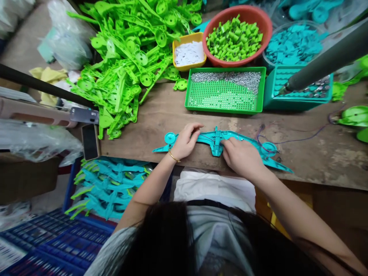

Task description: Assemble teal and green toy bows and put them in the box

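The left hand lay with curled fingers on the left arm of a turquoise plastic part; the right hand had fingertips bunched against it, beside its central crosspiece. Whether either hand gripped firmly could not be told. The part lay lengthwise on the wooden table, mid-frame. Thin wires trailed from its right end toward frame right. A green tray of small metal pieces stood at upper centre.

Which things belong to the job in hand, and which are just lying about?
Belongs, I judge:
blue plastic part, under left hand and right hand
thin wires at its right end
probably metal pieces in green tray

Likely just lying about:
phone
yellow cloth
plastic bag
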The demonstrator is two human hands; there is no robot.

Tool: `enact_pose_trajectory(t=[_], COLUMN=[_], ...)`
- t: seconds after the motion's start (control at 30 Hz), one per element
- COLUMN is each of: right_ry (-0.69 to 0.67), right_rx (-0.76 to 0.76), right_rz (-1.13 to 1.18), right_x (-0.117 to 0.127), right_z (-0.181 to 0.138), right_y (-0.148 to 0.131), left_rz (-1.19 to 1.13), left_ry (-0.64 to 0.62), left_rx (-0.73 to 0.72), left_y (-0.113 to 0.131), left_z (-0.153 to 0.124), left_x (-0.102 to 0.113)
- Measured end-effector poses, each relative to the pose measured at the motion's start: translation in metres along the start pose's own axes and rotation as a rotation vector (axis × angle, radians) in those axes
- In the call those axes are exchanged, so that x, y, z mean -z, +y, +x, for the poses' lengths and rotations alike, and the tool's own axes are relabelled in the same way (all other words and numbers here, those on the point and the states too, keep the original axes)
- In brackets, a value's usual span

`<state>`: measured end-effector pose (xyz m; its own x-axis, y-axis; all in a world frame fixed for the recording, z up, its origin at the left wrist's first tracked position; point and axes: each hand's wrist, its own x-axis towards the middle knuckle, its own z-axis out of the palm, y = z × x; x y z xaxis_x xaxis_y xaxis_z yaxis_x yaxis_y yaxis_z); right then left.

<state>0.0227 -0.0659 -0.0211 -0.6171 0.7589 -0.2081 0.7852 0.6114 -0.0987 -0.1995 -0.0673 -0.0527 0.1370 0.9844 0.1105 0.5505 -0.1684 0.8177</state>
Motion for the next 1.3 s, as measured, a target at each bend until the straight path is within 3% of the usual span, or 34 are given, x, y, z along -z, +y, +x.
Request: enact_pose_trajectory(t=[0.27,0.43,0.6,0.7,0.83,0.9,1.0,1.13,1.3], right_ry=[0.095,0.382,0.391,0.367,0.361,0.343,0.301,0.267,0.241], right_rx=[-0.005,-0.256,-0.484,-0.491,-0.491,-0.475,-0.434,-0.431,-0.389], right_rz=[0.035,0.074,0.159,0.218,0.274,0.262,0.227,0.222,0.368], right_x=[0.002,0.004,-0.023,-0.036,-0.039,-0.038,-0.037,-0.032,-0.009], right_z=[-0.01,-0.033,-0.062,-0.074,-0.086,-0.09,-0.093,-0.095,-0.09], right_y=[0.009,0.018,0.028,0.037,0.056,0.064,0.072,0.075,0.09], left_rz=[-0.179,-0.291,-0.284,-0.163,0.133,0.299,0.538,0.65,0.654], left_ry=[0.098,0.161,0.18,0.234,0.516,0.536,0.473,0.42,0.432], left_rx=[0.059,0.065,0.079,0.05,0.09,0.169,0.256,0.341,0.173], left_y=[-0.009,-0.011,-0.006,-0.007,-0.036,-0.058,-0.085,-0.09,-0.042], left_z=[0.001,0.003,0.002,-0.003,-0.018,-0.028,-0.042,-0.049,-0.044], left_x=[-0.004,-0.007,-0.007,0.021,0.084,0.109,0.125,0.12,0.084])
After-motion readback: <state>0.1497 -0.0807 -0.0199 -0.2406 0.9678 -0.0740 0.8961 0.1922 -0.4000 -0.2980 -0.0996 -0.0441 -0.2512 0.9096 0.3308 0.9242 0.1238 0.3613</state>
